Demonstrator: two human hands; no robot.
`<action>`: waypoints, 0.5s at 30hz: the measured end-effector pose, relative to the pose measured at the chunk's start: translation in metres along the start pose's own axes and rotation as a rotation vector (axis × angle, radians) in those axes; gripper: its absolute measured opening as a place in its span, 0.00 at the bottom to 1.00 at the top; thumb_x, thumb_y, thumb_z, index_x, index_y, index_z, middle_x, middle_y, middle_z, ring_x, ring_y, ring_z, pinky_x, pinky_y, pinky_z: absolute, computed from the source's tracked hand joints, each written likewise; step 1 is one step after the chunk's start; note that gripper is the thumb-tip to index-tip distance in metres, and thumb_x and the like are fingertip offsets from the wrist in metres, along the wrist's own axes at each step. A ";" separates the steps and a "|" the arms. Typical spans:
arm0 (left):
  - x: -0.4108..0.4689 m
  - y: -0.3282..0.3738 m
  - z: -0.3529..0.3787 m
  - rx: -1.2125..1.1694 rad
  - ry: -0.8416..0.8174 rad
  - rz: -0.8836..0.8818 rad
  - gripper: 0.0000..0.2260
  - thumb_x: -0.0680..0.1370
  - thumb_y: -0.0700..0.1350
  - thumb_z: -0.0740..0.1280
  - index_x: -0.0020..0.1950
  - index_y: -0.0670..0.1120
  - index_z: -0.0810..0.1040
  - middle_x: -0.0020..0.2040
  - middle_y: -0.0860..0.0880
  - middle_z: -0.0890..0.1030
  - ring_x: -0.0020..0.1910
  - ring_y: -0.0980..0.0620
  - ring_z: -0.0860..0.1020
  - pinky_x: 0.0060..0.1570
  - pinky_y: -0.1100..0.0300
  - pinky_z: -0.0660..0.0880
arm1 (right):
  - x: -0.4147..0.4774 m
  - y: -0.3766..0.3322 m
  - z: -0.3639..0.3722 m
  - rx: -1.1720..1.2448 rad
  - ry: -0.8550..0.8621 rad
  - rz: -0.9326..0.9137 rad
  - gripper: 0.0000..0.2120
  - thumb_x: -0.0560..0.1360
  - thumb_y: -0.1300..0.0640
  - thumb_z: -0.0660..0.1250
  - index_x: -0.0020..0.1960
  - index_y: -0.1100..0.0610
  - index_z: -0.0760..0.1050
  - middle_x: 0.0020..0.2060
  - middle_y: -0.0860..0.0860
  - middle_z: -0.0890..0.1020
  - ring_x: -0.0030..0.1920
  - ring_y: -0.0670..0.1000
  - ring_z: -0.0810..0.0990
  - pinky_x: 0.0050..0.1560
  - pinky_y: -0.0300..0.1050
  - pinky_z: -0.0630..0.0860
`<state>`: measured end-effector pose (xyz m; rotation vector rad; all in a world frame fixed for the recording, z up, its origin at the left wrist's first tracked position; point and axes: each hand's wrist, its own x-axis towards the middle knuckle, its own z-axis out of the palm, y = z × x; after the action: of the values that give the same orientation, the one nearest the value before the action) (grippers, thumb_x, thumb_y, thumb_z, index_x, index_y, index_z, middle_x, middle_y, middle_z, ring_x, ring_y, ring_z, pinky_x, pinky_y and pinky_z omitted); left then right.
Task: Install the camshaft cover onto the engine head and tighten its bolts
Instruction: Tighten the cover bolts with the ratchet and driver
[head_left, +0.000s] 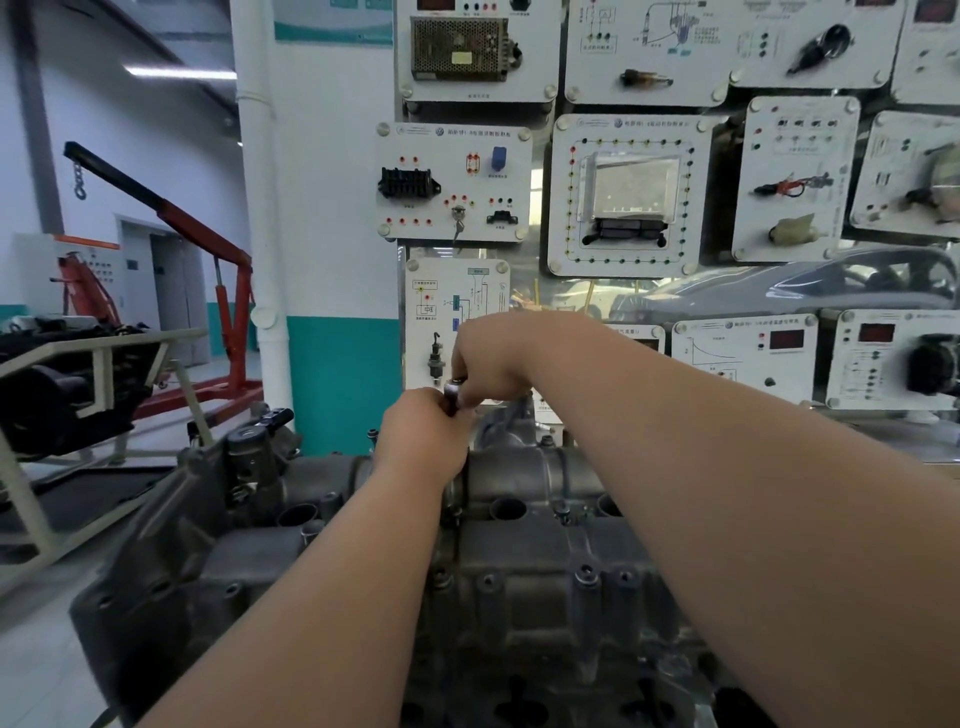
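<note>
The camshaft cover (524, 566) sits on the engine head (519, 701), filling the foreground. At its far edge both hands meet over a small silver tool (452, 395). The left hand (422, 434) grips it low, likely steadying it upright, and the right hand (491, 358) pinches its top, probably to spin a bolt.
</note>
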<state>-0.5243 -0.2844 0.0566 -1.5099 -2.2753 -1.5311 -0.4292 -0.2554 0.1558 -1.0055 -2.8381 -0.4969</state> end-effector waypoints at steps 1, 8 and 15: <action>0.001 0.001 0.001 0.008 -0.004 0.003 0.11 0.75 0.48 0.66 0.33 0.49 0.74 0.32 0.50 0.76 0.32 0.52 0.72 0.28 0.63 0.62 | 0.000 0.000 0.000 0.016 0.011 0.031 0.15 0.76 0.48 0.66 0.35 0.55 0.72 0.30 0.49 0.77 0.33 0.50 0.75 0.31 0.42 0.63; 0.009 -0.003 -0.002 -0.007 0.032 -0.013 0.03 0.75 0.41 0.66 0.41 0.45 0.78 0.36 0.47 0.78 0.35 0.49 0.75 0.30 0.62 0.65 | 0.006 -0.018 -0.001 0.046 -0.082 0.127 0.20 0.78 0.47 0.60 0.31 0.56 0.73 0.20 0.48 0.77 0.23 0.46 0.75 0.30 0.42 0.67; 0.002 -0.002 -0.001 -0.050 0.016 -0.003 0.09 0.74 0.48 0.68 0.34 0.49 0.77 0.32 0.49 0.78 0.34 0.50 0.75 0.29 0.63 0.64 | 0.005 -0.005 -0.005 -0.057 -0.072 0.039 0.10 0.76 0.50 0.68 0.51 0.56 0.80 0.40 0.50 0.79 0.44 0.53 0.78 0.41 0.43 0.71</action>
<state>-0.5268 -0.2840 0.0567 -1.5004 -2.2480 -1.6069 -0.4361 -0.2578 0.1603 -1.1092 -2.8759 -0.5515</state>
